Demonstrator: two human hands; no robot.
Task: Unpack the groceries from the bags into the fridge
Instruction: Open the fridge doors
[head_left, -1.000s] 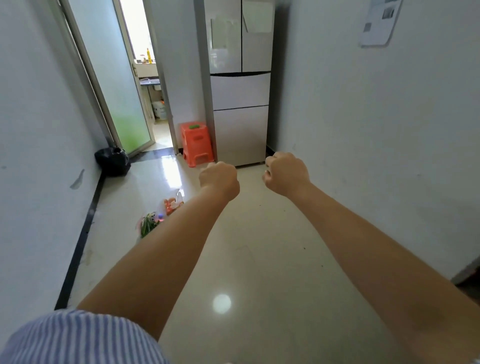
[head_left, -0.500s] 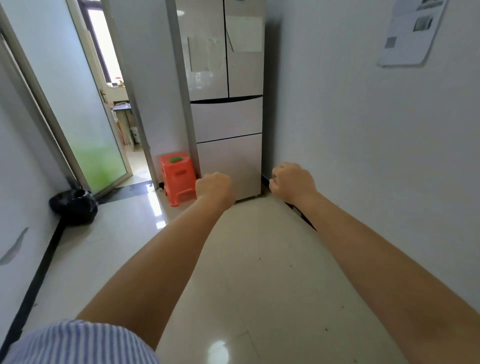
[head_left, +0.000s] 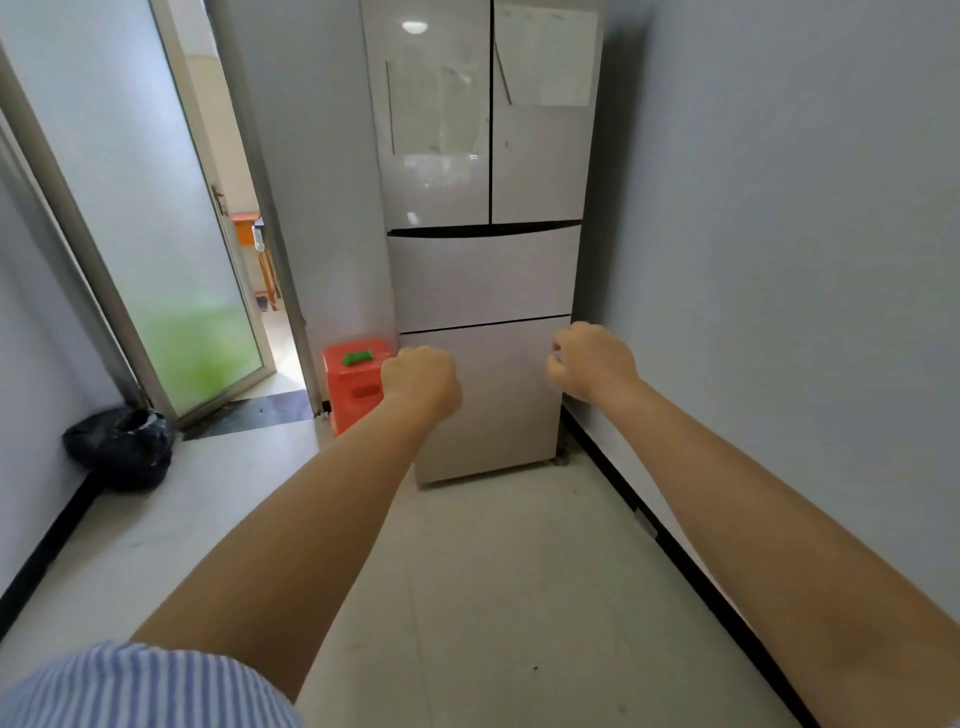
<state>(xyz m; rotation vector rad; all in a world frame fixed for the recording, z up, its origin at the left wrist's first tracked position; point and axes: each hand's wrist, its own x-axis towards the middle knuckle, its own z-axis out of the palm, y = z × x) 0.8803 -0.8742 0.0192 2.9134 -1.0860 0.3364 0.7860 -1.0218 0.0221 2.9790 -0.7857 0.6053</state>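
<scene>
Both fists, left hand (head_left: 422, 382) and right hand (head_left: 592, 366), are curled empty above the pale tile floor (head_left: 519, 571); the upright fridge (head_left: 485, 249) faces them, doors closed.

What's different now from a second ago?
The person has walked closer: the fridge looks bigger, and the groceries on the floor have dropped out of view. Both fists, left hand and right hand, stay curled and empty. The fridge doors remain shut.

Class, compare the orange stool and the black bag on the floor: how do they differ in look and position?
The orange stool is rigid and boxy; the black bag is soft and crumpled. The stool stands beside the fridge; the bag lies against the left wall. The stool carries a small green object. Both rest on the floor.
</scene>
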